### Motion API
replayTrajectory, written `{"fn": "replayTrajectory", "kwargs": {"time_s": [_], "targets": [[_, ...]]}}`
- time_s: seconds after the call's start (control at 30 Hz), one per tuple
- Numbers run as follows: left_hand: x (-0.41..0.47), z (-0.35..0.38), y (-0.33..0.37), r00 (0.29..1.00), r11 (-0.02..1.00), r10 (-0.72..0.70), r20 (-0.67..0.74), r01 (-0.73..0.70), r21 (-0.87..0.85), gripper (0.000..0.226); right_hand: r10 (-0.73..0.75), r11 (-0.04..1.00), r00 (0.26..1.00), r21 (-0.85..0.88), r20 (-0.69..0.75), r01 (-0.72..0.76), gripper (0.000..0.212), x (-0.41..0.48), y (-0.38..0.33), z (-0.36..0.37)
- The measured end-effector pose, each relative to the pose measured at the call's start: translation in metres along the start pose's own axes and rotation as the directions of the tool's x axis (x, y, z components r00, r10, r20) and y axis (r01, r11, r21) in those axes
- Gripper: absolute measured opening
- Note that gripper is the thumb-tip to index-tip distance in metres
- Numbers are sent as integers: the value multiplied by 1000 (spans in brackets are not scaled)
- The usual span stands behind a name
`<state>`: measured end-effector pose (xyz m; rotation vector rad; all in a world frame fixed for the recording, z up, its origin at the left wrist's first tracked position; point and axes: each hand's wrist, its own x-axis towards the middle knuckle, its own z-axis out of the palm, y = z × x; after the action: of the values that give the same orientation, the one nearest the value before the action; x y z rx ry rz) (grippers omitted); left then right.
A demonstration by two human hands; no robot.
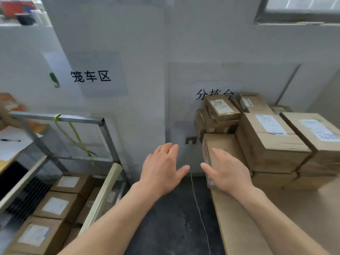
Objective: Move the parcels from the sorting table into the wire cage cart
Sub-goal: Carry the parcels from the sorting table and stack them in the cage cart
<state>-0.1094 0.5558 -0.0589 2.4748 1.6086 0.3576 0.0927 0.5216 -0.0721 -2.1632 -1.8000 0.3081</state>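
Note:
Brown cardboard parcels are stacked on the sorting table (239, 227) at the right. The nearest parcel (222, 144) lies at the table's left end, with taller stacks (272, 144) behind and beside it. My right hand (228, 172) is open, palm down, over the near left corner of that parcel; I cannot tell whether it touches. My left hand (161, 168) is open and empty, hovering over the gap left of the table. The wire cage cart (60, 118) stands at the left and holds several parcels (57, 205) with white labels.
A dark floor strip (174, 218) separates cart and table, with a thin white cord (200, 214) hanging down it. A white wall with two paper signs stands behind. A yellow strap (73, 135) hangs from the cart frame. A desk with paper and a pen (11, 140) is at far left.

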Motion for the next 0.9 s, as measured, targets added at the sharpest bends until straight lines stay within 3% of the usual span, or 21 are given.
{"fn": "replayTrajectory", "kwargs": {"time_s": [0.47, 0.9], "targets": [[85, 64, 23, 978, 993, 100, 185, -88, -73, 73, 275, 961, 958, -4, 85, -276, 74, 43, 76, 24], [173, 141, 23, 884, 960, 261, 389, -196, -198, 76, 562, 826, 810, -70, 168, -559, 74, 85, 106, 65]]}}
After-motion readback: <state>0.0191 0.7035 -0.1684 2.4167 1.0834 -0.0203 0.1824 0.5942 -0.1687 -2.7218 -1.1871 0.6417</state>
